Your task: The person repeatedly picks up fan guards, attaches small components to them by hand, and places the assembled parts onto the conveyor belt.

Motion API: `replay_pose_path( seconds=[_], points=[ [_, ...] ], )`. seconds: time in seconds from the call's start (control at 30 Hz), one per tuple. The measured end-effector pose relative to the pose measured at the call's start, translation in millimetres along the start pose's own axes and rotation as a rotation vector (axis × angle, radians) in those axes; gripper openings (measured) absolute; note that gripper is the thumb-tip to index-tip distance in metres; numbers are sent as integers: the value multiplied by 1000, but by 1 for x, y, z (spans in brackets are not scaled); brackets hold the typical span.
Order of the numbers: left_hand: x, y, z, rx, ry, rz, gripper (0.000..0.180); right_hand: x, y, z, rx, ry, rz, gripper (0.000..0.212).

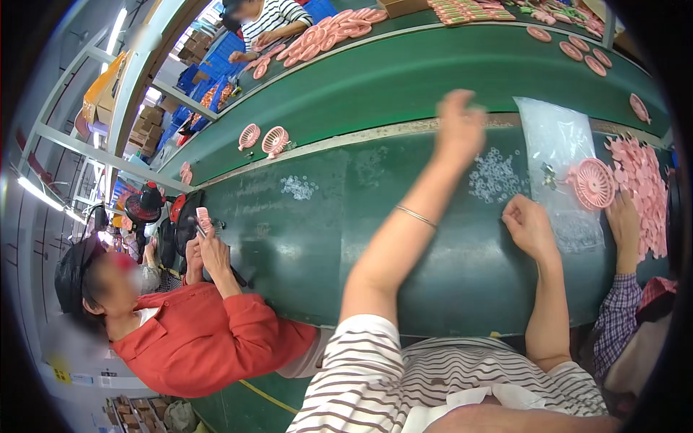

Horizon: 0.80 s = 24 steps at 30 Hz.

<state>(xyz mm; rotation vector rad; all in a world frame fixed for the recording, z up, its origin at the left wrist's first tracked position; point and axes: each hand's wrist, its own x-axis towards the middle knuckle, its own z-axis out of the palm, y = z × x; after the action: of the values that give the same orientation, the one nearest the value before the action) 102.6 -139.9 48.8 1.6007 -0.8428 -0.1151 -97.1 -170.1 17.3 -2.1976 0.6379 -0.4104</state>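
My left hand point(460, 133) reaches out over the near edge of the green conveyor belt point(390, 86). Its fingers are blurred, so I cannot make out whether they hold anything. Closer to me, my right hand point(530, 225) hovers over the green worktable with curled fingers pressed together; what is in them, if anything, is hidden. Just beyond it lies a pile of small clear rings point(497, 175). A clear plastic bag point(552, 133) is spread flat to the right, with small metallic and green bits point(550, 175) on it.
A co-worker's hand point(623, 222) at right is beside a round pink slatted part point(594, 184) and a heap of pink pieces point(639, 191). At left, a person in red point(209, 339) holds a pink piece. Pink round parts point(275, 141) sit on the belt.
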Motion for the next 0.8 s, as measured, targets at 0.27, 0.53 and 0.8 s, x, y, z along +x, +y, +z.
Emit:
replay_pose_path(
  seconds=[0.27,0.53,0.8],
  points=[
    [62,-138,-345,1078,1278,-876,66,6,-13,18,223,14,101,7],
    [60,-146,-322,1159,784,-645,27,4,-7,17,522,-63,269,7],
    [-22,6,-171,589,-2,158,9,-1,-5,12,537,47,179,6]
  ],
)
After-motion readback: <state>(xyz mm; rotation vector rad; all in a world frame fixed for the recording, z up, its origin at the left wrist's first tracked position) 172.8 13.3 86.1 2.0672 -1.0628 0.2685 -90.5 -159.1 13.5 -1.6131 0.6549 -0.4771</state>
